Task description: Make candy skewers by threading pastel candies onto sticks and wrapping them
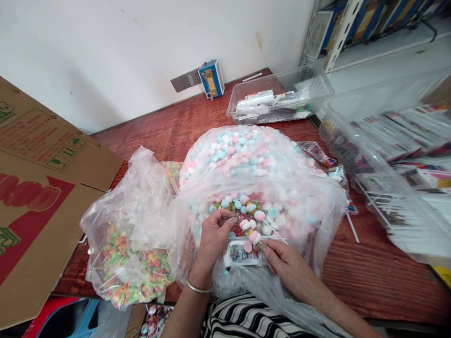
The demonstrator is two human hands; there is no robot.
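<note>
My right hand (287,265) is closed, thumb and finger pinching the lower end of a candy skewer (252,234) with pink, white and yellow pieces. My left hand (215,232) has thumb and fingertips pressed together just left of that skewer; what is between them is too small to make out. Another row of candies (251,207) lies just beyond, and a thin white stick (275,232) slants behind my right fingers. Under my hands is a white-edged tray (230,256) with a printed label and reddish pieces. Around it, a large clear bag (243,166) holds pink, blue and white candies.
At left, a clear bag (141,267) of green and orange candies sits beside a cardboard box (45,188). Clear plastic bins (391,183) of packets stand at right, another bin (234,105) at the back. A small blue device (212,80) stands by the wall socket (186,80).
</note>
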